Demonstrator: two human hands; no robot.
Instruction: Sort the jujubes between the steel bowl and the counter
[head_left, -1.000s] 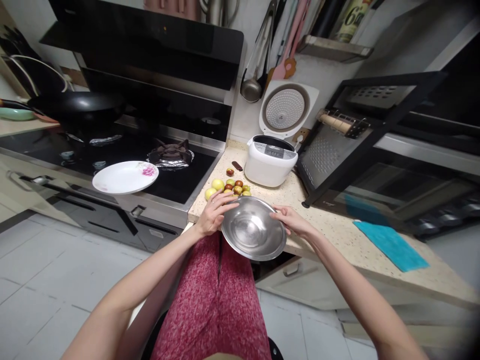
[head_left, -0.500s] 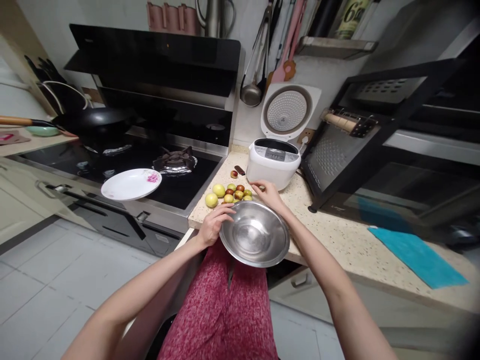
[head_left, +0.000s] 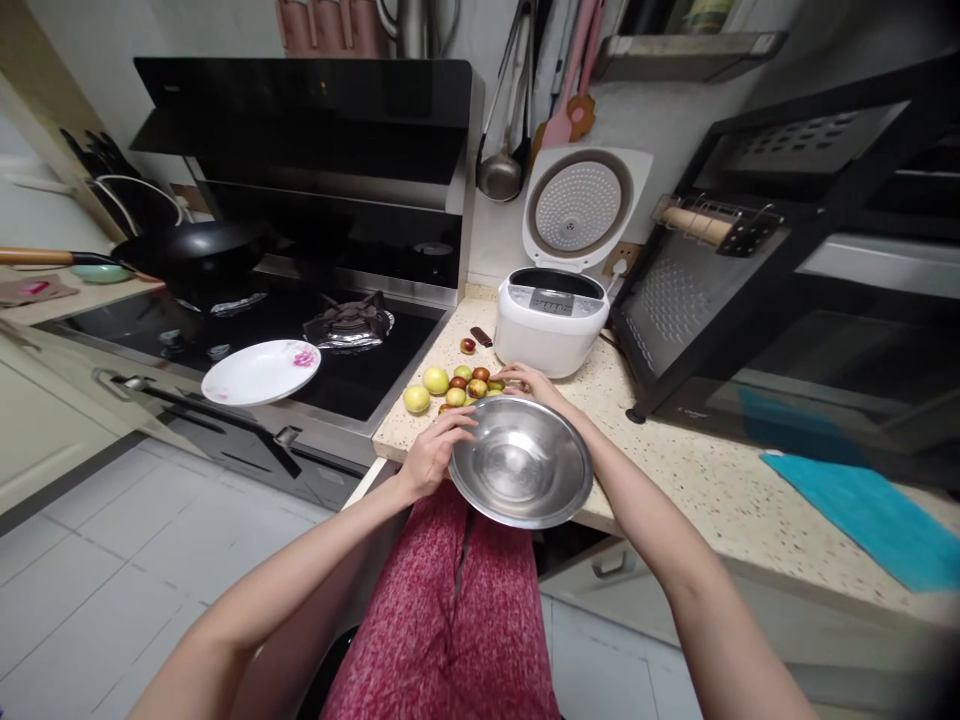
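Note:
A shiny steel bowl (head_left: pixel 521 462) is held at the counter's front edge, above my legs, and nothing shows inside it. My left hand (head_left: pixel 433 455) grips its left rim, fingers on top. Just behind the bowl, my right hand (head_left: pixel 534 385) reaches over the counter with bent fingers at the right end of a group of green and reddish-brown jujubes (head_left: pixel 478 388). Whether it pinches one is hidden. Two larger yellow-green fruits (head_left: pixel 435 380) lie left of the group. A single red-brown jujube (head_left: pixel 468 346) lies farther back, beside a small dark brown object (head_left: pixel 481 337).
A white rice cooker (head_left: pixel 551 325) with its lid up stands behind my right hand. Left is a stove (head_left: pixel 360 385) with a white plate (head_left: pixel 262 373) and a black wok (head_left: pixel 191 245). A black oven (head_left: pixel 810 360) and teal cloth (head_left: pixel 862 515) are at the right.
The bowl has shifted slightly right and up in view. My right hand has moved a little left against the jujubes, its fingers now partly covering the rightmost ones.

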